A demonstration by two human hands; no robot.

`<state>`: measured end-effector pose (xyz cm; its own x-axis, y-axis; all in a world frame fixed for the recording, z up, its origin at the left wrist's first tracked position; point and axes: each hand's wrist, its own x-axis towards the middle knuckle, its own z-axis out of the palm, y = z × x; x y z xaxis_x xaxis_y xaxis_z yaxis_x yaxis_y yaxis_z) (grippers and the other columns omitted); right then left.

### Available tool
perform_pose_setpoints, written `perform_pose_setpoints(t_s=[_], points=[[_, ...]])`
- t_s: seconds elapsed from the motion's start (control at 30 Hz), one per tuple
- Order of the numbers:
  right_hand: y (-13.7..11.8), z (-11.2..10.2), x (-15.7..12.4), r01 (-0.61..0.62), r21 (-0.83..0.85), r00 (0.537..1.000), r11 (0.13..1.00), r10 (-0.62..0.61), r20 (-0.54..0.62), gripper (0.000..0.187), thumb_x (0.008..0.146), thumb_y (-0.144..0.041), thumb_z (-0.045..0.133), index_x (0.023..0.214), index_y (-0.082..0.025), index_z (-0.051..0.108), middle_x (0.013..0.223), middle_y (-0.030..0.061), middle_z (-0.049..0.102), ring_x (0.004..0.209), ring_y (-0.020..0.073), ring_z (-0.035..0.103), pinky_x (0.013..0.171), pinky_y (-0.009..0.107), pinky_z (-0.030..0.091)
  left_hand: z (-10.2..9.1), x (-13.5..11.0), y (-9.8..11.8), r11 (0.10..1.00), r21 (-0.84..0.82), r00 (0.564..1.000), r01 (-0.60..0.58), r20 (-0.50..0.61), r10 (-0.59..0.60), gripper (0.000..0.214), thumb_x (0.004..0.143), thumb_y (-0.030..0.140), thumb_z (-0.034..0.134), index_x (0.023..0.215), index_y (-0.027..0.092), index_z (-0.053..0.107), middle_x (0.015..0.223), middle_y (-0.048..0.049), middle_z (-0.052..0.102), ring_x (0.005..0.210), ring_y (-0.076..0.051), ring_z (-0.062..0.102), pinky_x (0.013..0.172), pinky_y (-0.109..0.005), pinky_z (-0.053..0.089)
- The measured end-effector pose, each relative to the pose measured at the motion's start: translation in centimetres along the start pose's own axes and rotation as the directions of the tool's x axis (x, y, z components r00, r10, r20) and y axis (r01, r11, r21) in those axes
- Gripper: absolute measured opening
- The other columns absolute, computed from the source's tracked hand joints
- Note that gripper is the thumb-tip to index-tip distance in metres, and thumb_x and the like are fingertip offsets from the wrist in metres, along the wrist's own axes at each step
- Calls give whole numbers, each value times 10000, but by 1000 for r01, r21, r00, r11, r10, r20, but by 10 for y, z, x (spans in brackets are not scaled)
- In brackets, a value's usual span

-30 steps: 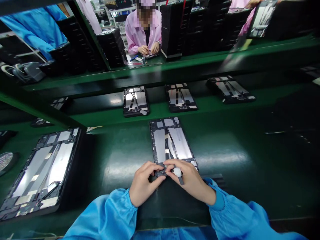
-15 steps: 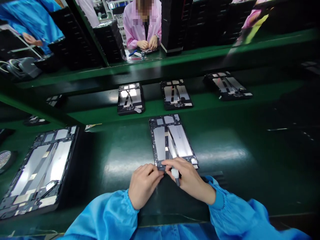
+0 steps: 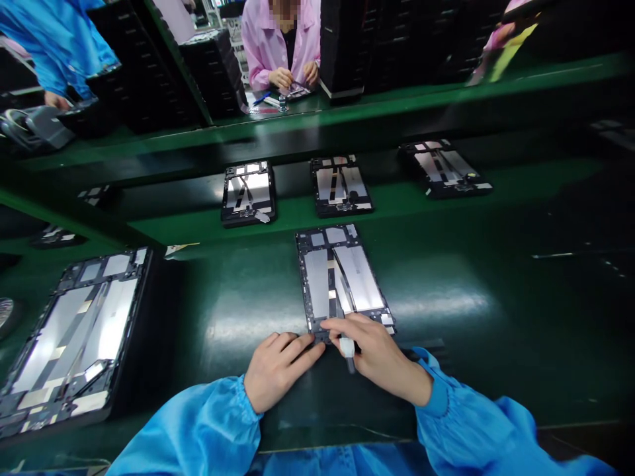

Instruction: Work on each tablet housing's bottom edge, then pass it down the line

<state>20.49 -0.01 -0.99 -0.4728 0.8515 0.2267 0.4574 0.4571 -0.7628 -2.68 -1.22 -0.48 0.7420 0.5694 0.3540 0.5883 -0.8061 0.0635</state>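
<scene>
An opened tablet (image 3: 364, 274) lies in front of me, its silver inner plates and dark flat cables exposed. My left hand (image 3: 280, 367) rests with fingers stretched out, their tips at the tablet's lower left edge. Over the tablet's lower end is my right hand (image 3: 380, 354), its index finger reaching left across the edge. Between thumb and fingers it pinches a small white piece with a dark end (image 3: 347, 348), which sticks out towards me. The exact kind of this piece is unclear, and the hand hides part of the tablet's lower end.
To my left sits another opened tablet (image 3: 74, 337) on a dark block. Several more tablets (image 3: 248, 192) lie along the green strip at the back. Beyond them rise stacks of black trays (image 3: 342, 53), and a co-worker in pink (image 3: 282, 49) handles a small part.
My left hand's fingers have uncurled and spread at the tablet's edge. My right hand keeps its pinch almost unmoved. Tablets on the back strip have shifted left.
</scene>
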Motion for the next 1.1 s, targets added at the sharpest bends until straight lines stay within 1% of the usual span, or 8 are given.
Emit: perform_pose_setpoints(t_s=[0.1,0.23,0.4,0.5,0.67,0.9,1.0,1.1], points=[[-1,-6,1,7,23,1000,1000,-7,-6,378,920,-76,514,1233,-261,619,900,60,695,840,228,653,732,366,551,0,3,2,999,37,1000,-10,-3,10,343,1016,126,360,1286,195,560,1080,-66,656,859,-178,569,703,-299,442],[-6,-20,-8,23,197,999,980,-15,-41,327,986,-217,497,1288,-271,609,901,51,699,787,198,660,730,345,555,3,4,10,997,69,999,23,21,-25,337,1011,122,361,1285,159,552,1083,-93,646,821,-174,576,694,-296,443],[-8,-23,-27,-160,371,983,915,182,-25,299,1003,-289,463,1270,-259,595,964,52,658,657,133,634,584,250,558,6,4,16,996,72,998,51,26,-53,340,1007,108,344,1276,131,550,1089,-106,648,813,-178,590,672,-300,454],[-9,-17,-29,-203,342,973,917,227,-33,206,981,-272,493,1142,-214,608,857,33,678,592,127,633,608,257,563,6,4,17,995,82,999,51,15,-52,341,1006,109,343,1276,127,549,1086,-109,651,813,-179,595,659,-303,456],[-10,-16,-24,-142,262,985,954,163,-59,143,949,-251,518,1001,-203,643,751,29,684,651,164,660,669,283,561,6,3,16,994,77,997,77,12,-78,344,1015,129,330,1273,152,555,1074,-101,650,829,-167,595,683,-290,470],[4,-20,-34,-278,283,942,918,318,-106,173,954,-279,505,944,-190,653,618,-3,641,507,144,621,500,251,525,9,1,14,996,54,997,72,21,-73,349,1009,114,337,1276,156,557,1087,-101,645,838,-173,595,696,-300,488],[3,-20,-34,-268,335,942,903,319,-107,170,954,-279,521,965,-189,665,703,22,678,525,139,641,498,248,541,6,-1,10,999,-1,998,52,23,-52,349,1013,115,348,1294,152,551,1125,-100,644,932,-182,603,747,-302,499],[-4,-18,-30,-195,391,971,899,233,-52,172,950,-255,542,1045,-205,676,916,64,734,659,157,706,603,273,592,3,-3,6,997,-68,999,24,-20,-25,316,1011,126,398,1280,143,562,1162,-97,649,1035,-187,596,780,-290,497]])
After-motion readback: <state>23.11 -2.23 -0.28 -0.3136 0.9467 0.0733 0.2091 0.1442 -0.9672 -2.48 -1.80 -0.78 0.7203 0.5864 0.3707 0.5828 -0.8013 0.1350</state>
